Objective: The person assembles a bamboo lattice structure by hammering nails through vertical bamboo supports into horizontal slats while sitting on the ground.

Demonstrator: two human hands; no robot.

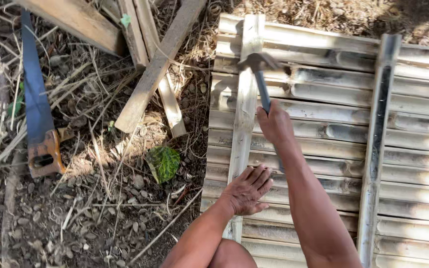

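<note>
A panel of split bamboo slats (423, 134) lies on the ground, crossed by two upright battens. My right hand (275, 124) grips the blue handle of a claw hammer (259, 67), whose steel head rests on the left batten (244, 114) near its top. My left hand (248, 189) lies flat, fingers spread, pressing on the same batten lower down. The second batten (378, 149) crosses the slats further right.
A handsaw (38, 109) with a wooden handle lies on the dirt at left. Loose wooden planks (150, 79) are piled at upper left beside the panel. A green leaf (164, 163), pebbles and dry grass cover the ground.
</note>
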